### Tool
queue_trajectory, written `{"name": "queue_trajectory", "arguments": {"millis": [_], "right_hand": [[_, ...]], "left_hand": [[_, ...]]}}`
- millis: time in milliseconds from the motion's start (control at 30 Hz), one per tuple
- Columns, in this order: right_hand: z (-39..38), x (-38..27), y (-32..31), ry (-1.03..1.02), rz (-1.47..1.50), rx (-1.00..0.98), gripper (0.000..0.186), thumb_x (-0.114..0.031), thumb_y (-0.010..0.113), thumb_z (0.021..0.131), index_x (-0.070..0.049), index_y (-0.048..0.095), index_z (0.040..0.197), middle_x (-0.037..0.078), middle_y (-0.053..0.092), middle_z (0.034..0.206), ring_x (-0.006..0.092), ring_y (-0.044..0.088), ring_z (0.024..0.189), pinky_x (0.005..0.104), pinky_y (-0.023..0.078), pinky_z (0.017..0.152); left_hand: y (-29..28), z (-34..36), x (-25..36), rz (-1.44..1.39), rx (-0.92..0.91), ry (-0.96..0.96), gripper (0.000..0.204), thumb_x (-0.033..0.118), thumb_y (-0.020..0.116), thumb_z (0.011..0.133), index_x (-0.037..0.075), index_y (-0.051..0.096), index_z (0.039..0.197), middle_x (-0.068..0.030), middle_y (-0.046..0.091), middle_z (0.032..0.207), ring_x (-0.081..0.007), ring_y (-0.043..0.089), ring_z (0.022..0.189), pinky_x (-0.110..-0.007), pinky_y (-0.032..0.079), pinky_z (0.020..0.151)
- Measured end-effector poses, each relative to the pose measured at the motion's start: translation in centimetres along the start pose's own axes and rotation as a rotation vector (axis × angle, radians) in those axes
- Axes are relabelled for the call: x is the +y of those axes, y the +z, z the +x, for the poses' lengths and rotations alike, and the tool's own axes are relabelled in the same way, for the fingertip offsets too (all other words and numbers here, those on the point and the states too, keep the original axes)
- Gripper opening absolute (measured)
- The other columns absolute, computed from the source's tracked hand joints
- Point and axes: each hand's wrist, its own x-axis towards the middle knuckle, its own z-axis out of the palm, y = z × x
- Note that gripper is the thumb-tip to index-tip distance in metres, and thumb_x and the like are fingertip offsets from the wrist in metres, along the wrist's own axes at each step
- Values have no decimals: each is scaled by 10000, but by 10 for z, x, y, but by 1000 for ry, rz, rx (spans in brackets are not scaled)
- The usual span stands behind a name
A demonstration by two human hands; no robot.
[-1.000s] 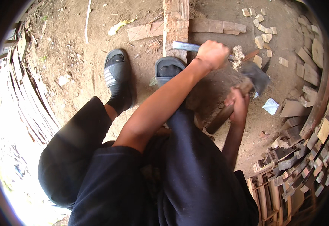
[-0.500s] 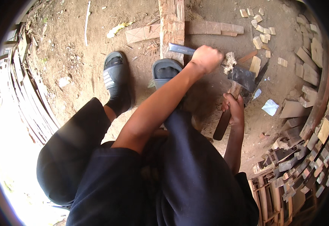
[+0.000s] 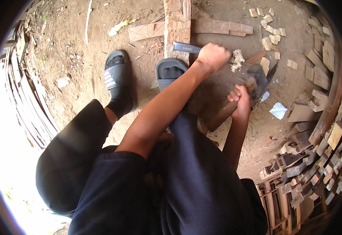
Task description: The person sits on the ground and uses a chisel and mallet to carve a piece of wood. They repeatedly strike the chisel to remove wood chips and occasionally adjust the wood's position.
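Observation:
My left hand (image 3: pixel 214 57) is closed around a chisel (image 3: pixel 186 47). Its flat metal blade points left and reaches over the rough wooden beam (image 3: pixel 177 29); its frayed, mushroomed end sticks out right of my fist. Below and to the right, my right hand (image 3: pixel 241 102) grips the wooden handle of a hammer (image 3: pixel 260 79). The dark, blocky hammer head is smeared by motion and sits apart from the chisel's frayed end. Part of the handle runs down left from my fist. My sandalled foot (image 3: pixel 171 72) is at the beam's near end.
A flat, scored wooden strip (image 3: pixel 147 31) lies crosswise by the beam. Small wood blocks (image 3: pixel 273 39) are scattered at the upper right. Offcuts (image 3: pixel 316 172) pile up along the right side. A pale scrap (image 3: pixel 278 111) lies on the dirt, and long slats (image 3: pixel 29 94) line the left.
The hammer has swung, its handle tilting more sideways and its head blurring. My right hand has shifted slightly up and left. The chisel stays in nearly the same place over the beam.

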Motion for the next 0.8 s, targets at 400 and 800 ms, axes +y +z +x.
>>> {"name": "queue_trajectory", "arguments": {"millis": [400,800], "right_hand": [[-17,6,-3,22,-515,-125,87,-69,549,819,-67,467,787,-21,401,564,86,403,431,274,366,407],[-16,-17,-16,136,-557,-114,142,-81,580,794,-81,462,715,-16,413,578,93,412,432,254,345,418]], "left_hand": [[2,-6,-10,-24,51,-1,136,160,557,772,106,677,807,-94,691,846,-241,677,818,-355,538,706],[2,-10,-9,25,21,44,147,151,542,775,96,678,789,-107,690,827,-245,681,787,-356,543,685]]}}
